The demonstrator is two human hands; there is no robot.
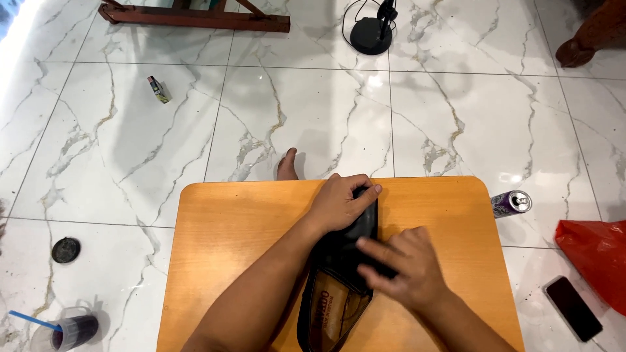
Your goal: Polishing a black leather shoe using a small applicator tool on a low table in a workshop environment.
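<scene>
Black shoe lies mid-desk, long axis running toward the person. Left hand cups the far toe, fingers curled round it; right hand rests flat on the vamp, fingers extended, gripping nothing.

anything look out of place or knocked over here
A purple can lies on its side on the floor right of the table. A small box lies loose on the tiles. The shoe under both hands looks intact.

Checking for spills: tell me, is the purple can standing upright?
No, the purple can lies on its side on the marble floor.
</scene>
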